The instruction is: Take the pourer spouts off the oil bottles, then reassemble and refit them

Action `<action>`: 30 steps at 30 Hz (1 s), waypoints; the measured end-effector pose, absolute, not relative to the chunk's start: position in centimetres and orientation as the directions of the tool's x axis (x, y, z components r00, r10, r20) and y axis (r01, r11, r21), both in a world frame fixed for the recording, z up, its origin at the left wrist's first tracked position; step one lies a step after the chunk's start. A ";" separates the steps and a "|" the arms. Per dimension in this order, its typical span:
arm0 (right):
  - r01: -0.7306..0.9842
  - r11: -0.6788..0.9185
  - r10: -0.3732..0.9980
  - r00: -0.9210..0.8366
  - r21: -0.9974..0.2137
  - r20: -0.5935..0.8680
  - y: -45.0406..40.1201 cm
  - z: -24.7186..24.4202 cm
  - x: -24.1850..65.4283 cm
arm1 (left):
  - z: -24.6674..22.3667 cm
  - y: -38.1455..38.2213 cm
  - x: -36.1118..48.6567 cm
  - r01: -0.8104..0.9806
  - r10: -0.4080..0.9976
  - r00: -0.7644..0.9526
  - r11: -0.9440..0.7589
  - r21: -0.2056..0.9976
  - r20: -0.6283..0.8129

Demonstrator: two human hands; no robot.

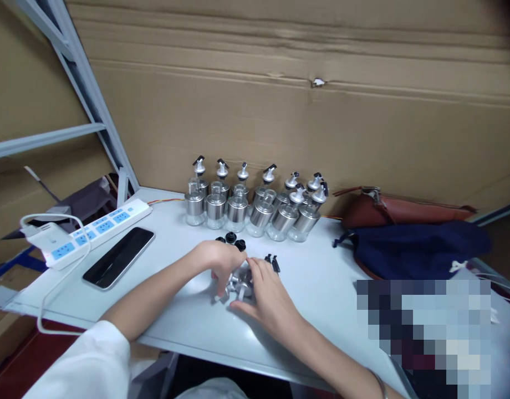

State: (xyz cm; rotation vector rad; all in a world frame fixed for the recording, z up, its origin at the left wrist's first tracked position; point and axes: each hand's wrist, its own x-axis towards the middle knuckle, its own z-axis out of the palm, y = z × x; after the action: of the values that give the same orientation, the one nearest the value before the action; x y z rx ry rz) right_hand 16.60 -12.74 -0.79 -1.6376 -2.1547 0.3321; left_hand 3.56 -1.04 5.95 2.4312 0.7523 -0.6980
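My left hand (224, 263) reaches down over a small group of silver pourer spouts (243, 282), its fingers bent and closed on one at the near left. From the other side my right hand (267, 285) cups the same group, fingers stretched and thumb apart. The hands partly hide the spouts. Black stoppers (230, 238) lie just beyond my left hand, and black pourer levers (274, 262) show past my right fingers. Two rows of glass bottles with steel sleeves (215, 209) stand behind. Some front bottles have bare necks; others carry silver pourers (297, 193).
At left lie a black phone (120, 257) and a white power strip (99, 230) with a white cable. A brown bag (404, 213) and dark blue cloth (413, 249) are at right, beside a blurred-out patch. Cardboard (255, 100) walls the table's back; a metal frame (92, 100) rises at left.
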 end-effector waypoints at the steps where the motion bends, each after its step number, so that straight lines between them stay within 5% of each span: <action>1: 0.851 0.285 0.958 -0.230 -0.441 0.173 -12.7 -0.8 16.4 | 5.9 -1.2 3.7 0.624 0.370 0.707 -0.726 0.287 -0.603; 14: 0.805 0.273 0.961 -0.248 -0.526 0.120 -13.4 -0.8 15.7 | 6.4 -0.8 3.6 0.587 0.350 0.733 -0.759 0.282 -0.584; 21: 0.776 0.408 0.902 -0.262 -0.481 0.343 -12.9 1.0 18.4 | 7.4 -1.1 2.9 0.577 0.352 0.763 -0.748 0.327 -0.541; 30: 0.779 0.312 0.683 0.214 -0.544 0.698 -7.2 3.9 24.9 | 8.0 -1.3 2.7 0.614 0.384 0.745 -0.714 0.336 -0.545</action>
State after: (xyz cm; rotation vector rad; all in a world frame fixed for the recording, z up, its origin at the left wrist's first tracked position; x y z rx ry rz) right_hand 24.89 -7.22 3.89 -1.4045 -1.5015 -0.1116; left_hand 2.74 -1.32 7.97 2.4377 0.7541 -0.6074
